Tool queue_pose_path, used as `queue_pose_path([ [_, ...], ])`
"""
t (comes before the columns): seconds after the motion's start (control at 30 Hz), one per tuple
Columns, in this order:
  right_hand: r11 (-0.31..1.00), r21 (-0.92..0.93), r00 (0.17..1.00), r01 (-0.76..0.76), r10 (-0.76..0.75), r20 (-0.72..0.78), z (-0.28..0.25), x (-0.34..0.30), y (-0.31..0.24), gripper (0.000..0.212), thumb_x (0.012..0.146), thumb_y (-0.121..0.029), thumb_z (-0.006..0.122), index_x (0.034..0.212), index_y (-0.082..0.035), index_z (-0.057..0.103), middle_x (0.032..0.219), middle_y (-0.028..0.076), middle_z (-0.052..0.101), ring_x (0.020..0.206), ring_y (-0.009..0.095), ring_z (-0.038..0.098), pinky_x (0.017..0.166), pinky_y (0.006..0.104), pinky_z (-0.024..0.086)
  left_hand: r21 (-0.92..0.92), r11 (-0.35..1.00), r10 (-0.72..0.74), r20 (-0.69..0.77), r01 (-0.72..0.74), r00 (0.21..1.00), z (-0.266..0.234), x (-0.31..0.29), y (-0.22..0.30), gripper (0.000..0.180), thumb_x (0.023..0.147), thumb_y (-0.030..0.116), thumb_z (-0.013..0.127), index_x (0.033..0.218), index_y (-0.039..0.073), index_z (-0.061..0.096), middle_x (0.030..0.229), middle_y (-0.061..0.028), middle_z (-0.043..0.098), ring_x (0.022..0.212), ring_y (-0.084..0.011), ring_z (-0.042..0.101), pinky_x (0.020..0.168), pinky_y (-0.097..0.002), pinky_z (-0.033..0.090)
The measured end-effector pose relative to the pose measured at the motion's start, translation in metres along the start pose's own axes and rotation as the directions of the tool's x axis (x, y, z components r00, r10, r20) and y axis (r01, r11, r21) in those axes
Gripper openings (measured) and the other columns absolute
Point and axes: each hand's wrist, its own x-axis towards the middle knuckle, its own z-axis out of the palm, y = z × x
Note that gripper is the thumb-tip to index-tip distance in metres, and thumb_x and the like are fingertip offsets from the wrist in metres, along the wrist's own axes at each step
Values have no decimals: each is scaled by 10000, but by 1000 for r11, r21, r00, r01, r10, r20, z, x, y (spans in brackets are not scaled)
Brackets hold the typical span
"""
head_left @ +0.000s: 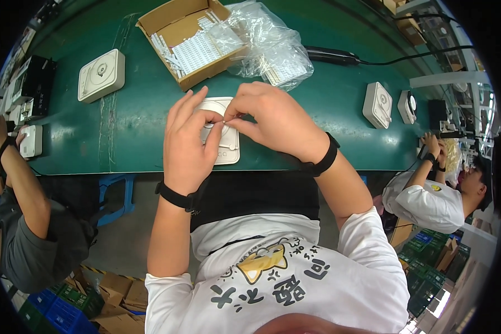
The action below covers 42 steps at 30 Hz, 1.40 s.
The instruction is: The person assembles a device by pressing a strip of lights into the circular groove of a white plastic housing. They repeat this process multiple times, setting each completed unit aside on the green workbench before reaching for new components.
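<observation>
The step in hand looked to be fine fingertip work: the left hand (188,133) and the right hand (275,114) met over the upper face of a white device (226,155) shaped like a small record player. Each hand's thumb and forefinger made a narrow pinch, tips nearly together — I cannot tell whether they were closed on a tiny part, since that spot was too small and partly covered. In my judgement, the next move called for steady wrists and light pressure from the fingers, without knocking the slim arm (228,146) on the device's face.

The device lay flat on the green bench (150,147), near its front edge and directly before the person. Its long axis ran away from the body, roughly square to that edge, with the printed end toward the person — the slim arm sat on its right side. Beyond stood an open carton (212,70), with a clear plastic bag (261,36) beside it.
</observation>
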Motion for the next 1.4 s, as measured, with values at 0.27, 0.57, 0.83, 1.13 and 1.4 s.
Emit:
queue_pose_path([
  [0.27, 991, 131, 1000, -29, 30, -3, 4, -2, 5, 117, 986, -89, 926, 1080, -48, 868, 1008, 100, 786, 965, 308, 788, 844, 425, 634, -29, 999, 39, 9, -39, 999, 3, -1, -7, 74, 1013, 81, 872, 1075, 49, 847, 1642, -212, 746, 1576, -470, 632, 1266, -561, 522],
  [0.57, 976, 191, 994, -107, 99, 47, 1, 0, 1, 116, 1012, -82, 918, 1079, -20, 846, 1024, 112, 822, 914, 279, 826, 806, 384, 656, -175, 980, -100, -22, 95, 995, 6, -5, -10, 125, 956, 98, 906, 1080, 94, 898, 1708, -240, 692, 1602, -481, 607, 1315, -555, 485],
  [0.83, 984, 148, 995, -95, 92, 27, -2, 1, -1, 123, 1001, -83, 919, 1074, -25, 838, 1028, 106, 809, 921, 300, 812, 815, 403, 649, -236, 955, -188, -19, 179, 982, 11, -5, -7, 148, 920, 108, 917, 1067, 111, 902, 1747, -248, 641, 1584, -467, 585, 1321, -555, 468],
  [1.13, 998, -10, 996, -63, 64, 69, -11, 8, -9, 124, 972, -82, 921, 1070, -64, 846, 1076, 94, 764, 972, 351, 766, 851, 456, 621, -204, 967, -167, -45, 154, 985, 15, -9, -11, 164, 946, 97, 902, 1102, 149, 905, 1787, -214, 605, 1632, -419, 530, 1350, -549, 422],
  [1.4, 994, -107, 998, -12, 18, 63, -11, 10, -17, 113, 966, -100, 928, 1034, -72, 842, 1074, 86, 755, 982, 354, 761, 863, 467, 622, -218, 962, -176, -40, 163, 984, 14, -10, -11, 161, 944, 97, 905, 1095, 152, 917, 1784, -195, 612, 1621, -417, 532, 1347, -546, 424],
])
